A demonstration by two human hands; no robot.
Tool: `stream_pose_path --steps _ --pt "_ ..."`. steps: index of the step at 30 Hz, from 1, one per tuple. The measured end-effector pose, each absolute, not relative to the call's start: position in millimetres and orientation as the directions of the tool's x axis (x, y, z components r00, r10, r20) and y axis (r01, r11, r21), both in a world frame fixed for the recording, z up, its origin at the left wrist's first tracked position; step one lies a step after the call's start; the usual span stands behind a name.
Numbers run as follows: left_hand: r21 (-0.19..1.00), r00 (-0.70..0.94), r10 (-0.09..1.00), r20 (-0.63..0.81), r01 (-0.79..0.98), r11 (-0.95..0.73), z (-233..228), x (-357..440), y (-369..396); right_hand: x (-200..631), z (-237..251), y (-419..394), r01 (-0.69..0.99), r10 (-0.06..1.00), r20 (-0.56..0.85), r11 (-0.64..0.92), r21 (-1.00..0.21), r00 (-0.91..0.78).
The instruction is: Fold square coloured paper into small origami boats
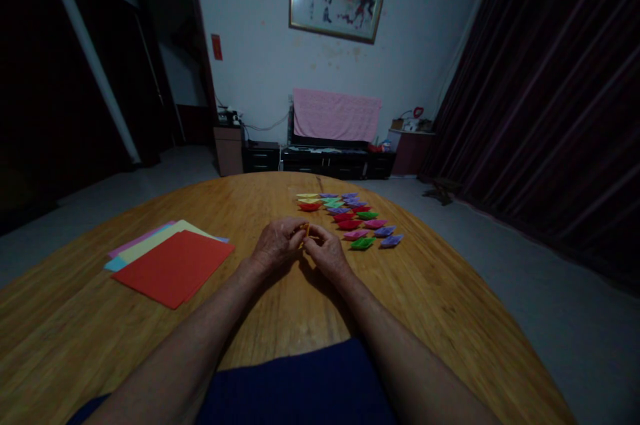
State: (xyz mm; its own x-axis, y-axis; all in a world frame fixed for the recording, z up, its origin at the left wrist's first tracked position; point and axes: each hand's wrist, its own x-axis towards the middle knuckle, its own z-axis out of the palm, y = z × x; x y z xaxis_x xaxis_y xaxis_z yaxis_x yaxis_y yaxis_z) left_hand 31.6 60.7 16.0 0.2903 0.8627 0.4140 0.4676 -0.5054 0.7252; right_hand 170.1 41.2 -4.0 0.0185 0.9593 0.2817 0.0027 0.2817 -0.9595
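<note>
Both of my hands meet over the middle of the round wooden table. My left hand and my right hand are closed on a small folded piece of orange-yellow paper, pinched between the fingertips. Most of that paper is hidden by the fingers, so its shape is unclear. Just beyond and to the right lie rows of small folded paper boats, among them a red boat, a green boat, a purple boat and a yellow boat.
Left of my hands lies a fanned stack of paper sheets, with a red sheet on top and a yellow sheet under it. Past the table's far edge stand a low black cabinet and a screen covered by a pink cloth.
</note>
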Motion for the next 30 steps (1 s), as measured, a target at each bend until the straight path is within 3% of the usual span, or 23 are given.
stream_pose_path --steps 3,12,21,30 --pt "0.543 0.343 0.783 0.518 0.575 -0.612 13 32 61 169 -8 43 0.040 0.950 0.312 0.311 -0.950 0.029" --pt "0.498 0.342 0.783 0.520 0.623 -0.603 12 37 60 169 -12 45 0.327 0.930 0.368 0.343 -0.881 0.016" --pt "0.504 0.324 0.771 0.547 0.608 -0.613 8 36 61 169 -17 49 0.174 0.955 0.292 0.279 -0.944 0.051" --pt "0.509 0.291 0.732 0.615 0.562 -0.652 3 38 64 166 -2 42 -0.165 0.976 0.207 0.217 -0.962 0.071"
